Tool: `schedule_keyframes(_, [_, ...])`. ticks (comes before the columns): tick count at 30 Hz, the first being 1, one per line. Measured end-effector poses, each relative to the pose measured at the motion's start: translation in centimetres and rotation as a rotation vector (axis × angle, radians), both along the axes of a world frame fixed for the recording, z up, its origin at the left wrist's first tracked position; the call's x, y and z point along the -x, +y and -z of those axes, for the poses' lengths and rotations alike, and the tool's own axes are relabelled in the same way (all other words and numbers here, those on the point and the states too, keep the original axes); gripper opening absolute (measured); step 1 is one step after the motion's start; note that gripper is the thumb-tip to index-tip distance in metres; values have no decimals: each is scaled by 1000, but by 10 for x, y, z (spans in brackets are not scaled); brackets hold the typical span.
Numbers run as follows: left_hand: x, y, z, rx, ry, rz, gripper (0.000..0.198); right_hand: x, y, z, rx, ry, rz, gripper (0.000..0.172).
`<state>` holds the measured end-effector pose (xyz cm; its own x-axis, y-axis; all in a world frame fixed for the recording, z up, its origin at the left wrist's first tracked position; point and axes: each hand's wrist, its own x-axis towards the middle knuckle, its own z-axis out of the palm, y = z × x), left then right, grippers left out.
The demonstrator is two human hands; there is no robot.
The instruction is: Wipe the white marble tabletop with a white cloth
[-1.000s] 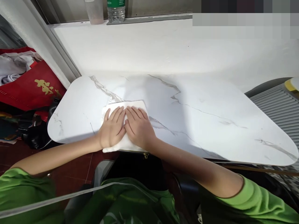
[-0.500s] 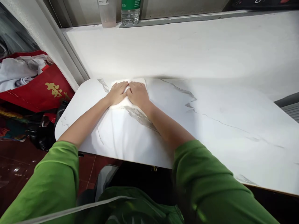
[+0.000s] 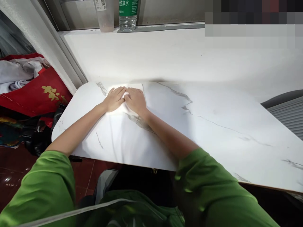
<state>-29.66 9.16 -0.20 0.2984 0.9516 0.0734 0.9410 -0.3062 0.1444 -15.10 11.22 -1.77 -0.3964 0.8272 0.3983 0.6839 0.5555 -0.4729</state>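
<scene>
A white cloth-like sheet (image 3: pixel 121 109), brightly lit, lies flat near the back edge of the white marbled table (image 3: pixel 213 138). My left hand (image 3: pixel 115 99) rests palm down on its left part, fingers stretched toward the wall. On its right part lies my right hand (image 3: pixel 135 100), also palm down with its fingers extended. The fingertips and thumbs of the two hands meet or nearly meet at the middle. Both palms hide much of the sheet.
A clear cup (image 3: pixel 105 19) and a green-labelled bottle (image 3: pixel 127 17) stand on the ledge behind the table. At the left is a red bag (image 3: pixel 35 97) with white cloth inside. A grey ribbed object (image 3: pixel 288 110) is at the right. A blurred patch covers the top right.
The whole view has shifted slightly, so table and hands appear a little further left and lower. Both hands keep about the same pose on the white sheet.
</scene>
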Motion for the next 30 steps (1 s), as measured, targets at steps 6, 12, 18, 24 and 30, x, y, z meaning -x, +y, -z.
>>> schedule_keyframes(6, [32, -84, -7, 28, 12, 3, 63, 24, -70, -4, 48, 61, -99, 43])
schedule_keyframes(12, [82, -177, -12, -24, -18, -72, 65, 68, -141, -16, 16, -10, -250, 40])
schedule_keyframes(18, [118, -213, -16, -10, -23, -143, 64, 103, -165, -20, -78, -93, -368, 44])
schedule_keyframes(24, [136, -154, -10, -13, 11, -214, 66, 124, -109, -20, -161, -215, -418, 42])
schedule_keyframes(30, [131, -31, -11, -3, 30, -241, 65, 137, -7, -13, -77, -206, -276, 44])
